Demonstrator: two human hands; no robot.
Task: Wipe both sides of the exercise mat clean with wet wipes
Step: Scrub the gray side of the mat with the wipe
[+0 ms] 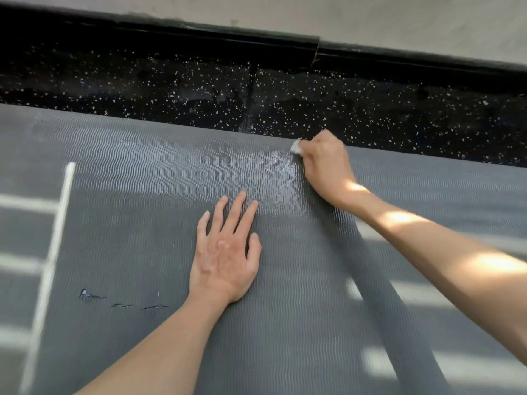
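Grey ribbed exercise mat (pixel 142 223) spread flat over black speckled floor (pixel 171 89), left hand (pixel 225 252) pressed flat on it with fingers straight, right hand (pixel 325 163) curled around white wet wipe (pixel 296 146) at mat's far edge, wet sheen (pixel 282 172) just beside it

Mat: the exercise mat (pixel 285 323) fills the lower two thirds of the frame and lies on the floor (pixel 171 89).
Floor: a strip shows across the upper frame, behind the mat's far edge.
Skirting: the skirting (pixel 199 44) runs along the top, behind the floor, with the wall (pixel 399 18) above it.
Left hand: the left hand (pixel 225 258) lies flat on the mat at centre frame.
Right hand: the right hand (pixel 325 163) is right of centre at the mat's far edge, gripping the wet wipe (pixel 296 146).
Wet wipe: it sticks out at that hand's left side, on the mat.
Tears: the tears (pixel 122 302) lie in the mat, lower left of the left hand.
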